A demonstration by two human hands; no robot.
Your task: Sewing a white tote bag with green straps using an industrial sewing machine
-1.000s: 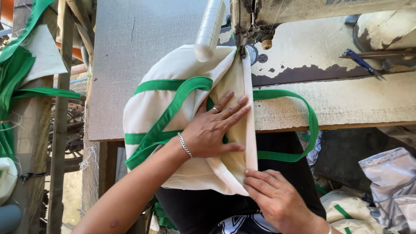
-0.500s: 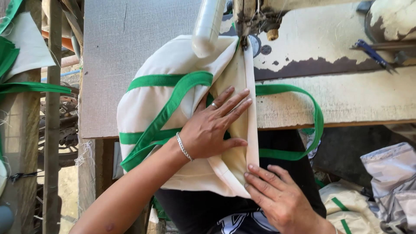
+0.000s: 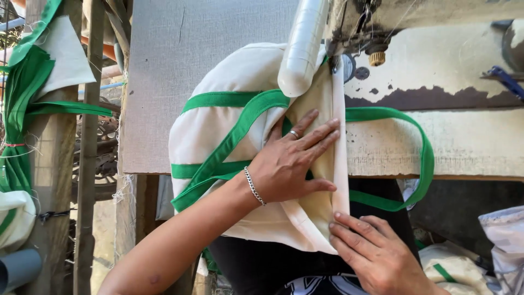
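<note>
A cream cloth bag (image 3: 229, 120) with green straps (image 3: 234, 136) lies on the sewing table, its folded edge running under the sewing machine head (image 3: 360, 33). My left hand (image 3: 292, 161), wearing a ring and a chain bracelet, lies flat with spread fingers on the cloth beside the seam. My right hand (image 3: 376, 254) pinches the near end of the folded edge at the bottom. A green strap loop (image 3: 420, 158) hangs out to the right over the table edge.
A white cylinder (image 3: 303, 46) juts from the machine above the bag. The worn wooden table (image 3: 469, 142) stretches right; a grey board (image 3: 207, 43) lies behind the bag. More cream and green cloth (image 3: 27, 87) hangs at left. Bags (image 3: 505, 240) lie low right.
The view has shifted slightly. Both hands stay on the bag in nearly the same pose, with the cloth edge still under the machine.
</note>
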